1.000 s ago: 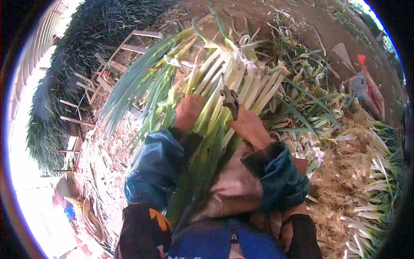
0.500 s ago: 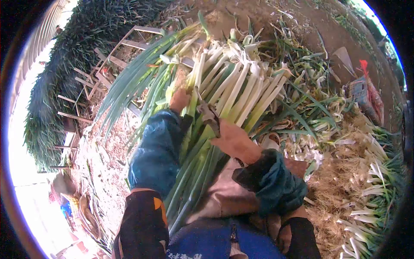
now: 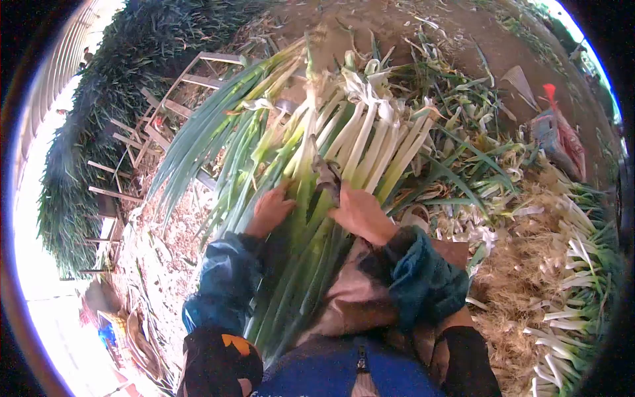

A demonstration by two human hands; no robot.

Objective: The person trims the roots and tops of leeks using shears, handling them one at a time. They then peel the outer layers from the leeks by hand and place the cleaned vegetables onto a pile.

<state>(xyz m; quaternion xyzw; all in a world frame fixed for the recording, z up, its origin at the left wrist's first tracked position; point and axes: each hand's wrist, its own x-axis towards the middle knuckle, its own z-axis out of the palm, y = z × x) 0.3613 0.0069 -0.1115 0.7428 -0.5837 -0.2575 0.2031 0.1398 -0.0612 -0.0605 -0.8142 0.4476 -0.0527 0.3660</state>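
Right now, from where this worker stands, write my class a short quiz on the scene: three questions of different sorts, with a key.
1. Multiple choice: which hand holds the metal tool?
A) the left hand
B) the right hand
C) neither hand

2. True or false: the left hand is at the green part of the long stalks.

3. Fill in the blank: the loose outer sleeves nearest the hands are ____ in colour.

Key: 1. B; 2. true; 3. blue-green
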